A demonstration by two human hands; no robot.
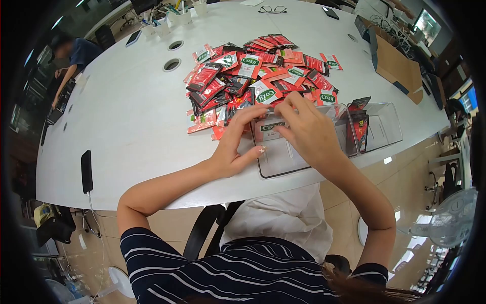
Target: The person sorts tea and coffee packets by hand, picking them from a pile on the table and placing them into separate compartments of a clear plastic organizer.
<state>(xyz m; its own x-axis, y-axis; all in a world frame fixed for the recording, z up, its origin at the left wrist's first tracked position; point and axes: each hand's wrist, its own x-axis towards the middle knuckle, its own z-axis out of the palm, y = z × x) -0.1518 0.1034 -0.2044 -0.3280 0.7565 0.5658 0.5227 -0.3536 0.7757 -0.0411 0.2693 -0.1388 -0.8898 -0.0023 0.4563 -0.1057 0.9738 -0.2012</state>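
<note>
A Cozy sachet [267, 130] stands against the far wall at the left end of a clear plastic box [283, 171]. My right hand [310, 130] reaches over this box with curled fingers, its thumb against the sachet and its fingertips at the far rim. My left hand [237, 144] is at the box's left end, fingers stretched toward the rim and thumb spread away from them. In the box's right-hand part, black and red sachets [359, 129] stand upright. Just beyond both hands lies a loose pile of red, black and pink sachets [238, 83].
A black phone [87, 171] with a cable lies at the left table edge. Glasses [272, 9], another phone [330, 12] and cups of pens [162, 28] sit farther back. An open cardboard box [397, 66] is at the right. Another person [81, 55] is at the far left.
</note>
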